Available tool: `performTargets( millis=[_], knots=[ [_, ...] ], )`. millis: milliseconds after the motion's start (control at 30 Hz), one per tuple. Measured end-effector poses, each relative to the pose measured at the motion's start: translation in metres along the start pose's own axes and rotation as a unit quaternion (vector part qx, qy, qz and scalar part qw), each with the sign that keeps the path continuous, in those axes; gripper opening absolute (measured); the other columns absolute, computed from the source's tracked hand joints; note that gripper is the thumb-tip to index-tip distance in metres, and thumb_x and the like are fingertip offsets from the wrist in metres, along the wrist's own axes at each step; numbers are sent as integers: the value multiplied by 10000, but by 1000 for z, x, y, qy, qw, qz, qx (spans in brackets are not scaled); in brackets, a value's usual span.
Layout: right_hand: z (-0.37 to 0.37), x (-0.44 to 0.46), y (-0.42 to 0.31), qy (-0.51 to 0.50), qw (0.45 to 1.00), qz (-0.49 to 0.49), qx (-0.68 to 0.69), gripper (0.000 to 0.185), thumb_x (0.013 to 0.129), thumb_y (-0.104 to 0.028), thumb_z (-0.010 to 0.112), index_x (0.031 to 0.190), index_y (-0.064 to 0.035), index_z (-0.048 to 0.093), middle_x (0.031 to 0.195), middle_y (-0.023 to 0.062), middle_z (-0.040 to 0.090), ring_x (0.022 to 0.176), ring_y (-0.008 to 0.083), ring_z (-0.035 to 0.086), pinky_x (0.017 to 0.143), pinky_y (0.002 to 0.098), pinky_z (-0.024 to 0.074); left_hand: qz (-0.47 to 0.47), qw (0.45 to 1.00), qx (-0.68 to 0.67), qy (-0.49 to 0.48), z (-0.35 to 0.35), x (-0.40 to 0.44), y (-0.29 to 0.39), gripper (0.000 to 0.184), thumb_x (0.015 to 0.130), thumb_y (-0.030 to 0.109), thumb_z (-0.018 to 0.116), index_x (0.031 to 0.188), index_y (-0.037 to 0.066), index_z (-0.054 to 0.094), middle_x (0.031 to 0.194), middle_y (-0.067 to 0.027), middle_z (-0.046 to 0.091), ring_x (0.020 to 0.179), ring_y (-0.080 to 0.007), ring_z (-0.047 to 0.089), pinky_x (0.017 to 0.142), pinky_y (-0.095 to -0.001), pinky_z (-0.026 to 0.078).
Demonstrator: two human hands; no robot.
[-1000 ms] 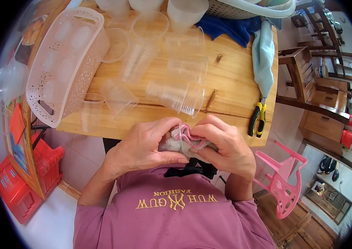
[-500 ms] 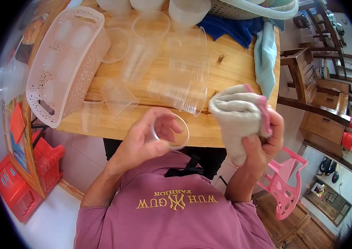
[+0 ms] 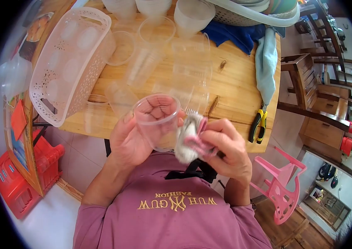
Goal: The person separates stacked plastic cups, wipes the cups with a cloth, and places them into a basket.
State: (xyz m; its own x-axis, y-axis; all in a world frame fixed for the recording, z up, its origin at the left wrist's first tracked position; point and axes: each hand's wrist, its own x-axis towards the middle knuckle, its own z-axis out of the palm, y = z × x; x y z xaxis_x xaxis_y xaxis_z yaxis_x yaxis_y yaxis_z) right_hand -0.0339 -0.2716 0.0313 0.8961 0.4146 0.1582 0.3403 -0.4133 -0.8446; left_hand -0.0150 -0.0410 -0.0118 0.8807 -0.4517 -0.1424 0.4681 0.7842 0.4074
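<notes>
A clear plastic cup (image 3: pixel 158 124) is tilted in my left hand (image 3: pixel 131 139), its rim up and its fingers wrapped behind the clear wall. My right hand (image 3: pixel 228 151) grips a bunched beige cloth with pink edging (image 3: pixel 188 143) right beside the cup's lower side; whether cloth and cup touch I cannot tell. More clear cups lie just past my hands, among them one on its side (image 3: pixel 120 97), a cup near the table edge (image 3: pixel 95 116) and a stack (image 3: pixel 142 68).
A pale pink perforated basket (image 3: pixel 70 66) holds several cups at the left. Stacked plastic tubs (image 3: pixel 192 16) stand at the back by a grey basket (image 3: pixel 242 18). Blue cloth (image 3: pixel 238 38), light-blue towel (image 3: pixel 266 62) and yellow-black pliers (image 3: pixel 259 126) lie on the right. A pink chair (image 3: pixel 284 182) stands below.
My right hand has brought the cloth left and down to the cup, uncovering the pliers. My left hand has turned the cup so its side shows.
</notes>
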Motion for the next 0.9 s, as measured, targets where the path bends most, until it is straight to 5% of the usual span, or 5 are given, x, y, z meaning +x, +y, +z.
performTargets(
  millis=[200,300,567,633,900],
  knots=[
    [-10,-6,0,220,974,36,28,344,783,-35,761,1096,16,626,1037,131,607,886,197,581,744,283,463,-34,969,245,-3,3,-9,9,812,816,444,736,1370,-49,405,1249,-162,573,1151,-239,561,1059,-413,416],
    [-5,1,-5,262,961,-15,81,356,793,-69,763,1105,18,615,1058,148,601,893,209,576,752,296,464,-17,980,200,11,9,-7,4,767,833,410,725,1369,-41,414,1269,-168,564,1148,-240,566,1055,-403,416],
    [26,13,-4,204,973,-76,81,424,757,-16,764,1134,11,571,1088,184,573,861,223,557,718,302,465,-46,996,71,16,15,2,-7,767,898,471,453,1438,-60,335,1410,-171,476,1319,-275,452,1086,-464,384],
    [23,14,0,213,975,-41,49,386,811,-27,727,1149,31,549,1093,186,574,882,223,559,744,300,465,-70,982,-145,-102,3,2,-13,767,903,484,436,1437,-59,348,1445,-168,446,1340,-269,437,1089,-471,382],
    [30,8,5,198,971,-32,128,378,825,-46,725,1150,38,551,1111,182,574,960,233,556,821,307,457,-13,988,124,91,4,-4,-15,660,1013,501,364,1397,-34,417,1288,-161,576,1204,-236,547,979,-428,460]
  ],
)
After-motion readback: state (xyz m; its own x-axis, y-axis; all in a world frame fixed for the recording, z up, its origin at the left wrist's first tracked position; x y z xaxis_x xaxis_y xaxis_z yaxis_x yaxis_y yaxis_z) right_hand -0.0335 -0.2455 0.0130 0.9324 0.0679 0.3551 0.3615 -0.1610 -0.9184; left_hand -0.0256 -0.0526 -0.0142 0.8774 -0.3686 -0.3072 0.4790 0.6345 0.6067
